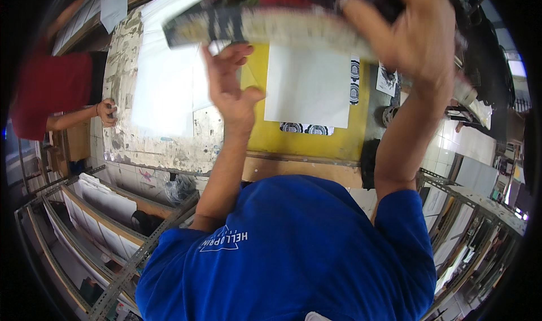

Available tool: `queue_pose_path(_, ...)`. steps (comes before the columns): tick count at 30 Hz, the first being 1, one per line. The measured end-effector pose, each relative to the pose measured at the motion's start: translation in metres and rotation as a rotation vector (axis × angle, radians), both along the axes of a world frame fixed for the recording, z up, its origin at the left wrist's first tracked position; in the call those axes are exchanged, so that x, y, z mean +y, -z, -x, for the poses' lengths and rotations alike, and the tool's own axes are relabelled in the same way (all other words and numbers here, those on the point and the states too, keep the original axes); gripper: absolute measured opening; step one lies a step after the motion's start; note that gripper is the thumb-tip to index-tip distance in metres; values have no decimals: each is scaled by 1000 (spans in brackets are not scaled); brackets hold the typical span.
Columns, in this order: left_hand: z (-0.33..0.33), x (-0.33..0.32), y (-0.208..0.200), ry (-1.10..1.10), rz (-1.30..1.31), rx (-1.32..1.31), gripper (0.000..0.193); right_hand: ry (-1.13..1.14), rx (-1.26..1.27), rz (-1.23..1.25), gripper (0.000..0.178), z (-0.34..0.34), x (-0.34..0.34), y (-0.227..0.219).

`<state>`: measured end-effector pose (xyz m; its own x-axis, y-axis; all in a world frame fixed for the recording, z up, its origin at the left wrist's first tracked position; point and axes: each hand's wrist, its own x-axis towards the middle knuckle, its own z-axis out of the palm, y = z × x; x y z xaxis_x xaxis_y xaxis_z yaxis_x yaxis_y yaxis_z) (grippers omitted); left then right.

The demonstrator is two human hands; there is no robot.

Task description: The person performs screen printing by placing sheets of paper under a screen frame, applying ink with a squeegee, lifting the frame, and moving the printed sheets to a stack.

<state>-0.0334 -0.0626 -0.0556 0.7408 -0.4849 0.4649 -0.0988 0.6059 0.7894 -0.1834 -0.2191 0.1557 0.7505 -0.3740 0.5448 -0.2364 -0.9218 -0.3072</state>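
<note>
A screen-printing frame [271, 32], its pale edge stained black and smeared by motion, is tilted up at the top of the head view. My right hand [420, 42] grips its right side, thumb along the edge. Under the left part of that edge, my left hand [232, 89] is raised with fingers apart, holding nothing. Below the frame a white sheet [307, 87] lies on a yellow board [345, 143]. Black printed emblems [307, 129] show past the sheet's lower and right edges. The frame's far side is cut off by the picture's top.
To the left, white sheets [164, 89] cover part of a paint-stained table [206, 143]. A co-worker in a red shirt [56, 92] stands at its far left, one hand [106, 112] at the table edge. Metal racks [121, 290] stand behind me on both sides. A round tin [388, 115] sits right of the board.
</note>
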Motion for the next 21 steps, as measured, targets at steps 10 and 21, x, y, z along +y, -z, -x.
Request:
queue_pose_path(10, 5, 134, 109, 31, -557, 40, 98, 117, 68, -242, 55, 43, 71, 169)
queue_pose_path(21, 2, 147, 151, -165, -978, -645, 89, 202, 428, -255, 77, 33, 78, 280)
